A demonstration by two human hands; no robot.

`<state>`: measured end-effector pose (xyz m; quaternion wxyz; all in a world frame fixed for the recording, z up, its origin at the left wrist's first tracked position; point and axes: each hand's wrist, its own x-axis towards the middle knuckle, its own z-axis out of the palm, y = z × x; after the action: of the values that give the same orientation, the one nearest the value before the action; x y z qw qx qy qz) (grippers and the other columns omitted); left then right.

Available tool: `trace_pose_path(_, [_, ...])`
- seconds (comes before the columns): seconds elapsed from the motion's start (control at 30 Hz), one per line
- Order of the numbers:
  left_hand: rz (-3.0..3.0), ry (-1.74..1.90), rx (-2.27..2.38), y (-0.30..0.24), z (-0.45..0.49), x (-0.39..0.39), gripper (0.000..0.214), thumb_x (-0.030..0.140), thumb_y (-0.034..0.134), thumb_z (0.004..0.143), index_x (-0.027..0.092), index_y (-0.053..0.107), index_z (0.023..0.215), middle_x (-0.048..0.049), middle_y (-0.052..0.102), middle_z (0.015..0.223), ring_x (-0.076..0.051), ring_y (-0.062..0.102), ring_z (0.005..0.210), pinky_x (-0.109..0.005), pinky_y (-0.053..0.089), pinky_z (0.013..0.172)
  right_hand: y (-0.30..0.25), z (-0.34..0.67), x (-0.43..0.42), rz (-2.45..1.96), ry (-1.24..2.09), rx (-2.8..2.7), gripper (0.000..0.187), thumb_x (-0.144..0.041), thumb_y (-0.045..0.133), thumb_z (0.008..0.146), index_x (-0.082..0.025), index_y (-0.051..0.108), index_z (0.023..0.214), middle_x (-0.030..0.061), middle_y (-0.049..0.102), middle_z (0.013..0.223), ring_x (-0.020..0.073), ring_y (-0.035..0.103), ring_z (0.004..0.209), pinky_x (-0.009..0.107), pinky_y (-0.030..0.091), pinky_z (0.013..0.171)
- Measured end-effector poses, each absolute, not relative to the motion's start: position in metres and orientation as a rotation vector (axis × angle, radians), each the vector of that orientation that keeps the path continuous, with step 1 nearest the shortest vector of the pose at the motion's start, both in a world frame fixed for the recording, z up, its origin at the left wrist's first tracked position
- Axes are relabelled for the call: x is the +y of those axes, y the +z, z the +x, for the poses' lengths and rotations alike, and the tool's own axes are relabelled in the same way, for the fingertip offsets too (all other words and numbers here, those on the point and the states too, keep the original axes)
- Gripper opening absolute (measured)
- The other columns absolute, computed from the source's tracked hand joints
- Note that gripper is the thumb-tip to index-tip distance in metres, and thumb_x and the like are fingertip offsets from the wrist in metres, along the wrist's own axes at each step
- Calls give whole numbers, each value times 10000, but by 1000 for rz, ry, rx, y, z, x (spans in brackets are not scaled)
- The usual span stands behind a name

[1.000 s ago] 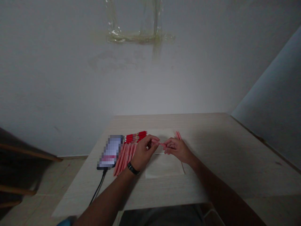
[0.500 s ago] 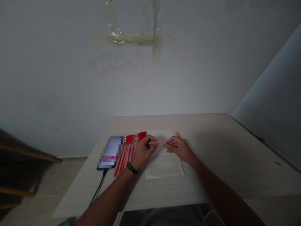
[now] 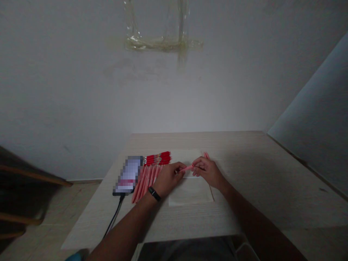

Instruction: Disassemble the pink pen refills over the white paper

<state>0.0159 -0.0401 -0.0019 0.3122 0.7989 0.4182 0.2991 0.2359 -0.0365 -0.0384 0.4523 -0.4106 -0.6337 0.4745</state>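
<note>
Over the white sheet (image 3: 190, 192), a slim pink pen (image 3: 187, 168) spans the gap between my hands. My left hand (image 3: 170, 177), wearing a dark wristband, pinches its left end between thumb and fingers. My right hand (image 3: 208, 172) has its fingers closed round the right end. The pen slants slightly up to the right, and its ends are partly hidden by fingertips. Several pink pens (image 3: 144, 183) lie side by side left of my left hand. Behind them is a row of red pen-like pieces (image 3: 157, 158) with pale bands.
A phone (image 3: 127, 175) with a blurred screen lies at the left of the wooden table (image 3: 261, 181), its black cable (image 3: 115, 214) running off the near side. Another pink piece (image 3: 206, 155) shows behind my right hand. The wall (image 3: 201, 101) stands behind the table.
My left hand has shifted right, toward my right hand. The pink pen has gone from nearly level to slanted, with less of it showing between the fingers. My right hand has barely moved.
</note>
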Motion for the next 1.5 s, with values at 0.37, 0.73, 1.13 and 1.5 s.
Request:
trace_pose_path(0.37, [2134,782,1347,-15,11,-33,123,235,587,855,176,692,883,-60,697,817,-189,627,744,-274,437,657,-33,221,-38,-1311,328,-2087,143,-245,701,844,-210,609,740,23,611,847,197,600,872,435,404,1007])
trace_pose_path(0.73, [2148,745,1388,-16,8,-33,149,234,577,854,157,700,886,-70,699,825,-176,620,730,-269,432,654,-37,223,-27,-1339,325,-2025,172,-284,705,845,-213,589,739,3,613,797,180,589,812,479,317,1086])
trace_pose_path(1.13, [2065,924,1174,-2,14,-39,116,235,587,884,180,664,951,-41,677,838,-165,593,735,-258,425,649,-43,230,-21,-1057,1094,-1561,258,-443,697,847,-213,623,935,1,668,755,151,623,671,311,495,699])
trace_pose_path(1.5, [1952,1058,1097,4,17,-41,244,392,597,933,175,682,1005,-42,695,885,-146,589,735,-245,426,649,-34,224,-35,-875,1596,-1481,358,-471,751,801,-179,603,947,36,710,863,138,658,675,251,493,588])
